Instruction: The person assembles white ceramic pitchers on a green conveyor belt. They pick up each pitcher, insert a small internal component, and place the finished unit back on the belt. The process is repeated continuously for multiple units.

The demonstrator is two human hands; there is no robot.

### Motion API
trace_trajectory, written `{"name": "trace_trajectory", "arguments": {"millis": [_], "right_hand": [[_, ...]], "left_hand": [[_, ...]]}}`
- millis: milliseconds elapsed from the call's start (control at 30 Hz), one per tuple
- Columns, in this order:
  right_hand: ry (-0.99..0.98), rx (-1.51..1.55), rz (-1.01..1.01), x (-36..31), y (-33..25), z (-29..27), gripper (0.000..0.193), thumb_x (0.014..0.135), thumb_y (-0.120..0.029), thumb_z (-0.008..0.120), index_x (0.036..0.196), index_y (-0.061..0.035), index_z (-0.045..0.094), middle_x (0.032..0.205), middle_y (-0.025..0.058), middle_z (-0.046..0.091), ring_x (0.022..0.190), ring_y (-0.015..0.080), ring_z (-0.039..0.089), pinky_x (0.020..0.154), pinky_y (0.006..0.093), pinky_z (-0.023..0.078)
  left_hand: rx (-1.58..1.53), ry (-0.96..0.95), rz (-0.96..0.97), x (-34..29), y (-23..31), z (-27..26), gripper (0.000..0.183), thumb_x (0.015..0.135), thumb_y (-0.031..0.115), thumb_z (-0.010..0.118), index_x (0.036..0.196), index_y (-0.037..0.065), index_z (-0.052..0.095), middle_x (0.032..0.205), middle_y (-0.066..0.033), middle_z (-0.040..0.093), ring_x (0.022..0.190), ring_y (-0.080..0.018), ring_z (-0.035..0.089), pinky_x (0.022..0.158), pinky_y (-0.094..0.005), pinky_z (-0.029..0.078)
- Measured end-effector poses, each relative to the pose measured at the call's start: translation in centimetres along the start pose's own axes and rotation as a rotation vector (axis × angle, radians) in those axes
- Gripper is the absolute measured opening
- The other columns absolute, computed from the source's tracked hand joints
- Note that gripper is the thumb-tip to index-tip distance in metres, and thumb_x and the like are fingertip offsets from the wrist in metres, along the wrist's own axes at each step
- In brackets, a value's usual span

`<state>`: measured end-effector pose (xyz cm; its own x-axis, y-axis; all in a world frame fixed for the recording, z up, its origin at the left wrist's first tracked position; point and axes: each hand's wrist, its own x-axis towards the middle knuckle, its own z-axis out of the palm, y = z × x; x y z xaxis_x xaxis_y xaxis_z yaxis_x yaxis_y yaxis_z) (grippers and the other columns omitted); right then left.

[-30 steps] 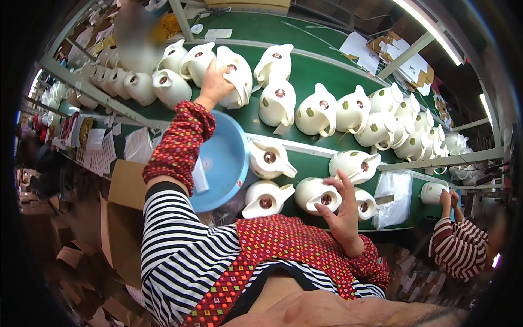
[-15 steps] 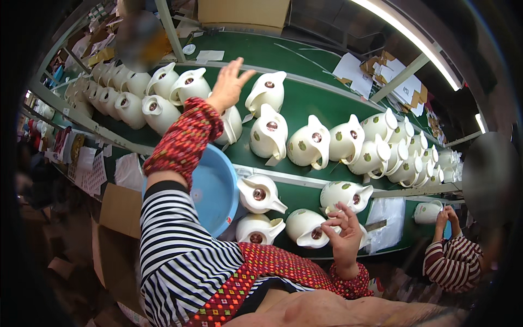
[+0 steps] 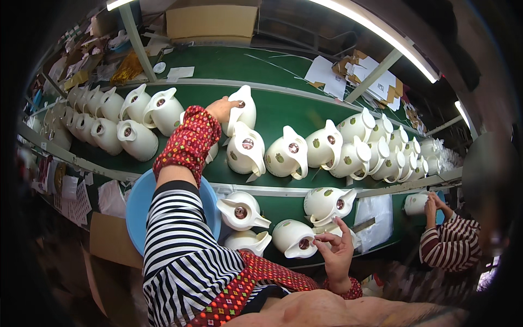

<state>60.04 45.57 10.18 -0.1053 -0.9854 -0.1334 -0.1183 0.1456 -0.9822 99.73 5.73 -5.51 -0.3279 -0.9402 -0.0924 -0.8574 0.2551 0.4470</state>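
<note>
My left arm stretches across the green bench to a white jug [image 3: 244, 111] in the back row. My left hand [image 3: 220, 109] is closed at its handle side, with the fingertips by the dark reddish opening in its top. Low at the right, my right hand [image 3: 338, 255] holds thumb and forefinger close together in a pinch, other fingers raised; whatever is between them is too small to make out. That hand hovers beside a white jug [image 3: 289, 235] lying tilted on the near ledge. Next to it are another tilted jug [image 3: 327, 203] and a jug [image 3: 239, 211] with its spout to the right.
Rows of white jugs [image 3: 137, 139] line the belt at left, with more jugs [image 3: 354, 158] at right. A blue basin [image 3: 137, 215] sits under my left arm. Clear plastic bags [image 3: 375, 220] lie at right, near a co-worker's striped sleeve [image 3: 452, 242]. A metal rail [image 3: 283, 191] divides the surfaces.
My left hand, spread open above the belt before, has come down and closed at the back-row jug. My right hand keeps its pinch beside the near jug. The whole view has shifted slightly.
</note>
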Motion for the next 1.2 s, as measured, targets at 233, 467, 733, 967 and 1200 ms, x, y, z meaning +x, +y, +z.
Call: {"name": "trace_trajectory", "arguments": {"millis": [233,467,733,967,1200], "right_hand": [[-0.008,-0.16,-0.229,0.2,-0.8,-0.2,0.1,0.08,0.014,0.078,0.162,-0.0074,0.025,0.147,0.0171,0.046,0.095,0.0132,0.068,0.104,0.0338,0.049],[-0.055,-0.112,-0.323,2.6,-4.3,0.2,0.096,0.082,0.009,0.08,0.16,-0.0045,0.026,0.138,0.0191,0.058,0.096,0.0132,0.071,0.108,0.0386,0.048],[-0.364,-0.078,-0.425,0.5,-6.4,2.4,0.093,0.084,0.006,0.08,0.16,-0.0062,0.029,0.138,0.0174,0.06,0.096,0.0147,0.073,0.11,0.0415,0.045],[-0.687,-0.166,-0.31,-3.9,-6.3,3.0,0.094,0.084,0.009,0.079,0.161,-0.0078,0.028,0.143,0.0189,0.055,0.098,0.0123,0.071,0.112,0.0422,0.043],[-0.693,0.032,-0.165,-5.1,-7.6,3.6,0.094,0.083,0.009,0.079,0.16,-0.0078,0.028,0.147,0.0197,0.05,0.096,0.0101,0.068,0.112,0.0398,0.043]], "left_hand": [[-0.033,0.528,-0.066,-3.2,-1.4,1.1,0.045,0.084,0.014,0.081,0.127,0.022,0.071,0.148,-0.0236,0.046,0.127,-0.0447,0.059,0.11,-0.0418,0.049],[-0.301,0.935,0.218,-12.6,4.5,-9.8,0.028,0.076,0.014,0.086,0.1,0.002,0.078,0.114,-0.0173,0.063,0.104,-0.031,0.067,0.091,-0.0388,0.055],[-1.294,0.174,-0.149,-23.8,10.0,-2.5,0.036,0.096,0.032,0.065,0.108,-0.001,0.072,0.094,-0.005,0.073,0.08,-0.014,0.069,0.073,-0.0298,0.056],[-1.513,-0.332,-0.149,-30.2,17.0,6.7,0.049,0.1,0.04,0.061,0.125,0.0,0.071,0.112,-0.0095,0.075,0.1,-0.0164,0.073,0.081,-0.0283,0.058],[-2.206,-0.173,-0.166,-33.1,19.5,5.0,0.056,0.101,0.041,0.065,0.14,0.001,0.06,0.133,-0.0149,0.069,0.117,-0.0251,0.069,0.102,-0.0416,0.056]]}}
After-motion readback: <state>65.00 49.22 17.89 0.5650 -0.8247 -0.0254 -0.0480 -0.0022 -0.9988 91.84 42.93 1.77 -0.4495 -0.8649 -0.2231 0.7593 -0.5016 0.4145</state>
